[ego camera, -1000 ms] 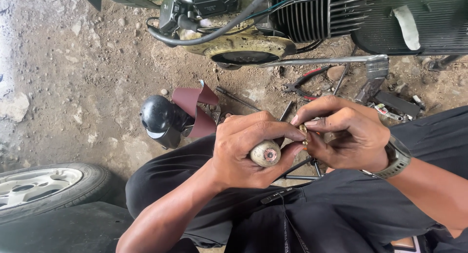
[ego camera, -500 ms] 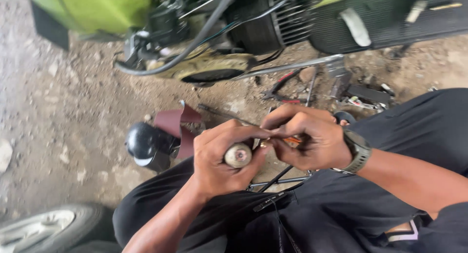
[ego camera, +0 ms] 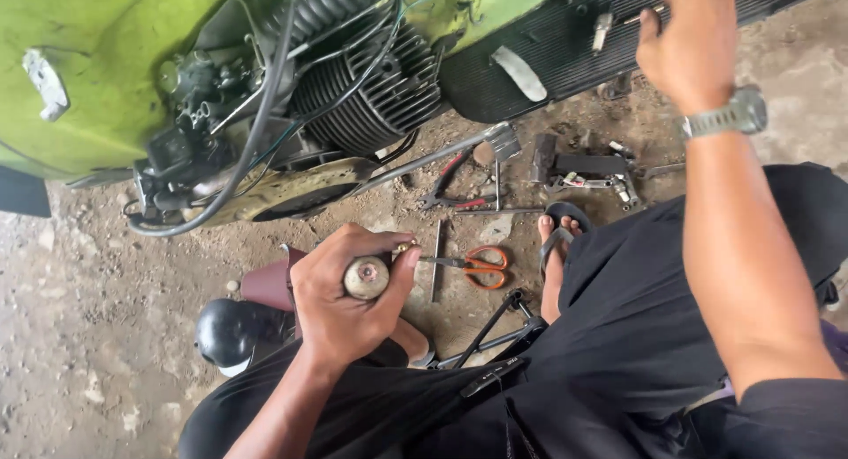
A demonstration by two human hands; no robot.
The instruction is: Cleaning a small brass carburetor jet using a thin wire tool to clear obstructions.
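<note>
Soft, even daylight, faint shadows, sharp focus, slight wide-angle stretch toward the edges.

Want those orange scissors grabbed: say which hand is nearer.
Left. The left hand sits just beside the orange scissors; the right hand is far up by the scooter floorboard.

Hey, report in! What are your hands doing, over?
Left hand gripping round part. Right hand up at scooter, empty. Scissors on ground.
</note>
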